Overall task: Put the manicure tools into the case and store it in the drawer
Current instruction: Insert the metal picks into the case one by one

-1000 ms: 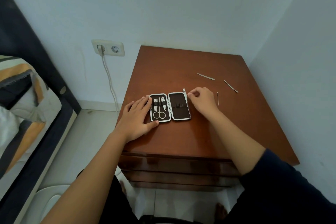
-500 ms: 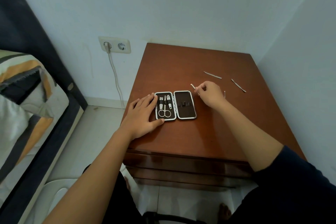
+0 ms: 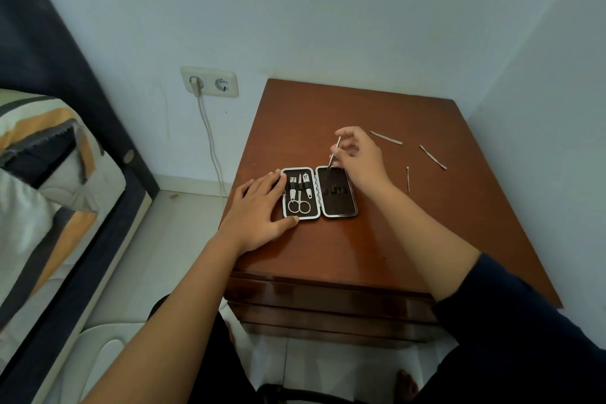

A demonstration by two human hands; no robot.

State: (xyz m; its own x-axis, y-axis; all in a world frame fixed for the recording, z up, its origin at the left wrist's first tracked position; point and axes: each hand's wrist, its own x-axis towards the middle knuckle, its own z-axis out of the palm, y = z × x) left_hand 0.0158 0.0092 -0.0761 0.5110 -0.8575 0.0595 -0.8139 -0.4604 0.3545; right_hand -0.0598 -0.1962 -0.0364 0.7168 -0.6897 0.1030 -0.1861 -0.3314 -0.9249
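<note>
The case (image 3: pixel 319 192) lies open and flat on the nightstand (image 3: pixel 377 239), near the front left of the top. Its left half holds scissors (image 3: pixel 298 202) and two other small tools under elastic loops. Its right half shows empty loops.

Left hand (image 3: pixel 259 213): palm down, fingers extended and spread, resting on the nightstand against the left edge of the case. The fingertips touch the case rim; the thumb lies along the front left corner. The hand grips nothing. The forearm runs from the lower left of the view.

Right hand (image 3: pixel 359 157): raised over the far end of the right half, wrist bent, forearm crossing the front right of the top. Thumb and forefinger pinch a thin metal tool (image 3: pixel 334 154) near its middle. The tool is tilted, upper end away from the person, lower tip at or just above the lining of the right half; contact cannot be confirmed.

Three tools lie loose on the top to the right of the right hand: a file (image 3: pixel 386 138), a pusher (image 3: pixel 433 157), and a thin pick (image 3: pixel 408 179). They are apart from one another and from the case.
</note>
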